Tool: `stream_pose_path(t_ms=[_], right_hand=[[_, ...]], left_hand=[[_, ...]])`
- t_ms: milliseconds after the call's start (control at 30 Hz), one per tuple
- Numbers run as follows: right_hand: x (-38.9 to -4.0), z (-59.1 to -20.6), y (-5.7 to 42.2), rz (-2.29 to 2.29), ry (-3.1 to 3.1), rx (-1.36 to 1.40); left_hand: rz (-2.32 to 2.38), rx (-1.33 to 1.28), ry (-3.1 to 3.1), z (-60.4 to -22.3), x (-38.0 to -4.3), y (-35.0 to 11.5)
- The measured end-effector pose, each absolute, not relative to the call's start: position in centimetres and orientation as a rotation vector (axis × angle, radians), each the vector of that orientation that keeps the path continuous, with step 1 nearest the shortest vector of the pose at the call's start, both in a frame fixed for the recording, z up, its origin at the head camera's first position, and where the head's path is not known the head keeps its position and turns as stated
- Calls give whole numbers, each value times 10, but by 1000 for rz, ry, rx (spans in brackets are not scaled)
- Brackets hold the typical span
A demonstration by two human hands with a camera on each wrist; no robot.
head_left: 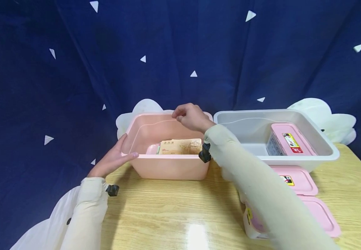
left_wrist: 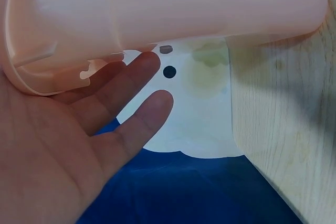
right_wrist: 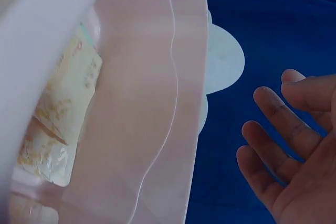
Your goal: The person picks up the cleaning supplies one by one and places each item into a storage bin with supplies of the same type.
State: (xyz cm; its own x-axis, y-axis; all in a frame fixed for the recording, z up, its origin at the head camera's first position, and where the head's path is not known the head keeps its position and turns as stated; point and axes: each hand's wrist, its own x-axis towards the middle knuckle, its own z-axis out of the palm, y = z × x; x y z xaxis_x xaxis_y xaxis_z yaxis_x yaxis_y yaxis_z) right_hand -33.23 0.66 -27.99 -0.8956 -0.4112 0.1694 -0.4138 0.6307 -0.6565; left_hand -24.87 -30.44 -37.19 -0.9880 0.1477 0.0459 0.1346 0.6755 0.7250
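A pink plastic bin point(head_left: 171, 168) stands at the back of the wooden table. Inside lies a tan printed packet point(head_left: 175, 146) with a clear window, near the front wall. My left hand point(head_left: 113, 161) is at the bin's front left corner, its thumb across the rim. In the left wrist view its extended fingers point(left_wrist: 152, 109) reach below the rim, outside the wall. Over the bin's back rim hovers my right hand point(head_left: 193, 117), with nothing in it. The right wrist view shows its fingers point(right_wrist: 270, 145) loosely bent and spread, apart from the bin.
To the right stands a grey bin point(head_left: 296, 161) with a pink-lidded box point(head_left: 294, 139) inside. Two more pink-lidded boxes, one nearer point(head_left: 319, 213) and one farther point(head_left: 296, 175), sit before it, partly behind my right sleeve. A blue curtain point(head_left: 168, 45) hangs behind the table.
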Motion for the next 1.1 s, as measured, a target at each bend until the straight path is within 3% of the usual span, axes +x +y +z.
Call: stream_pose_path(t_ms=[300, 600, 867, 1100], right_hand=[[-333, -279, 24, 969, -2803, 809], [-315, -275, 43, 558, -2714, 1077], [-278, -287, 83, 459, -2427, 1324], [-237, -301, 131, 434, -2314, 1322]], left_hand=[[1242, 272, 2854, -372, -249, -305], [1188, 235, 2865, -372, -248, -310], [1201, 230, 2864, -375, -249, -309], [1177, 192, 2870, -373, -247, -309]])
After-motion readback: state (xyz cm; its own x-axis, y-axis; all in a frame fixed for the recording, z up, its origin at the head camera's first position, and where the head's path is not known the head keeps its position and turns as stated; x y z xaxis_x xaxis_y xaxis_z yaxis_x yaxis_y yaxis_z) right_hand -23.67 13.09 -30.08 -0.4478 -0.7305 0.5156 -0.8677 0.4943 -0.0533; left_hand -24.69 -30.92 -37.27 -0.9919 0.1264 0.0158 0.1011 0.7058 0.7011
